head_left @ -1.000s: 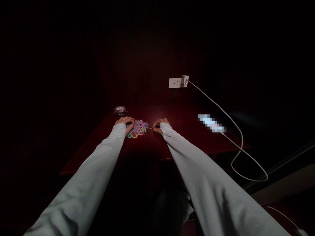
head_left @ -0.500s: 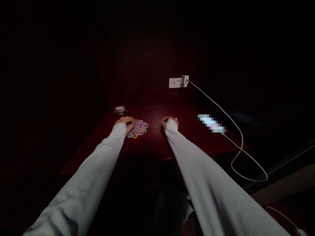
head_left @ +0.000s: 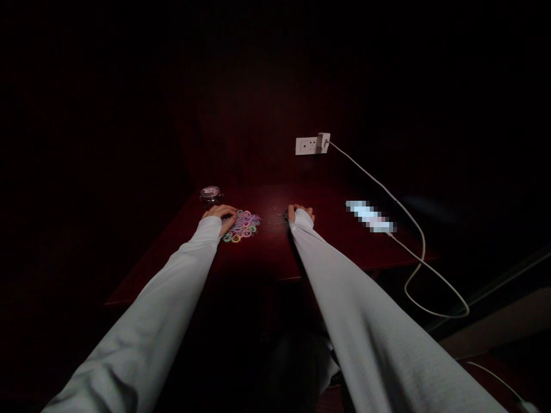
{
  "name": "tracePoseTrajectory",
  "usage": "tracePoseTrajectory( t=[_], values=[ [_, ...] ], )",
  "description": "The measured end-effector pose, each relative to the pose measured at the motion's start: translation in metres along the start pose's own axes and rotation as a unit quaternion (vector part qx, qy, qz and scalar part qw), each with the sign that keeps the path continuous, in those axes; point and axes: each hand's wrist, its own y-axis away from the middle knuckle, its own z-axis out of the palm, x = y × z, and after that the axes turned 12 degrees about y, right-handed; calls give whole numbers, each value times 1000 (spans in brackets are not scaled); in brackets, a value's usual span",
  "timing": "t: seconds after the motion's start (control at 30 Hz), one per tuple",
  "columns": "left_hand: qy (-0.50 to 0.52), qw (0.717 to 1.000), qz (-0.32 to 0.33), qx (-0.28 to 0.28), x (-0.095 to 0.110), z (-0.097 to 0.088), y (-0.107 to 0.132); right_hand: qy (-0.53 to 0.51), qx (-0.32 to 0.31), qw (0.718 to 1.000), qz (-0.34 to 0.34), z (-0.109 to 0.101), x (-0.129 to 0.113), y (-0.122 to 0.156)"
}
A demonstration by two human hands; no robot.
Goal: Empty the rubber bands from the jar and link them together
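Small coloured hair ties (head_left: 246, 225), in pink, purple, green and yellow, lie in a loose pile on the dark red table (head_left: 267, 258). My left hand (head_left: 220, 217) rests at the left side of this pile, its fingers curved and apart from the thumb. To the right of the pile, my right hand (head_left: 301, 214) is low over the tabletop with its fingers bent together; what sits between the fingertips is too small and dark to make out. A few tiny pinkish pieces (head_left: 275, 208) lie just left of that hand.
Behind my left hand stands a clear round jar (head_left: 210, 194). A blurred-out lit phone (head_left: 370, 215) lies on the right, joined by a white cable (head_left: 400, 202) to a charger (head_left: 323, 140) in the wall socket (head_left: 305, 145). The cable loops over the table's right edge.
My right hand has shifted slightly to the right, and its fingers are bent more closely together. More of the tiny pieces beside it show. My left hand stays in place by the pile.
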Motion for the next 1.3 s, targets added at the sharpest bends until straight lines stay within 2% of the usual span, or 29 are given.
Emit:
tracePoseTrajectory(
  t=[0.3, 0.47, 0.8, 0.97, 1.17, 1.3],
  values=[
    [3, 1000, -4, 6, 10, -3, 2, -66, 81, 994, -18, 19, 9, -6],
    [0, 1000, -6, 15, 12, -2, 3, -43, 47, 998, -21, 17, 9, -8],
    [-1, 1000, -4, 4, 4, -1, 1, 1, -41, 997, -72, 3, 2, 2],
    [-1, 1000, 0, -2, 0, -1, -1, -19, -27, 993, -115, 6, 5, 5],
    [-3, 1000, 0, 1, -2, 0, -1, -30, -13, 997, -76, 9, 3, -5],
    [-5, 1000, -3, 6, -2, 1, -1, -17, -24, 997, -73, 8, 3, -6]
  ],
)
